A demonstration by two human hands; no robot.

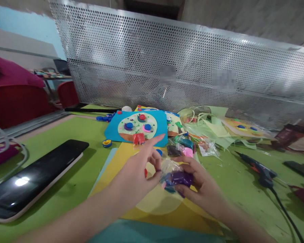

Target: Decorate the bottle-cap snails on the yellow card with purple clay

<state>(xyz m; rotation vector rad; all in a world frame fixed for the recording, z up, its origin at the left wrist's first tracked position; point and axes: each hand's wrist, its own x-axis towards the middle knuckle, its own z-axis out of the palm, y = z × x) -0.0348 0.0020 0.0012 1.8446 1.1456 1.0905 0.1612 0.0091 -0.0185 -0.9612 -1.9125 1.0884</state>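
Observation:
My right hand [195, 182] is closed around a packet of purple modelling clay [181, 178] in clear plastic wrap. Blue and pink bits show beside the purple inside or behind the wrap. Just left of it, my left hand [144, 165] pinches a tiny purple piece, seemingly clay, between thumb and forefinger, with another finger stretched out. Both hands hover over a yellow sheet [131, 216] bearing a pale round shape [157, 206]. A red bit and a blue lid [159, 153] are partly hidden behind my left hand.
Behind the hands lies a blue card [111, 130] with a decorated pale oval. Wrapped red clay [138, 138] and other clay packets [187, 152] sit nearby. A glue gun [263, 173] with its cord is at right, a phone-like black device [40, 175] at left. A perforated metal panel [142, 50] stands behind.

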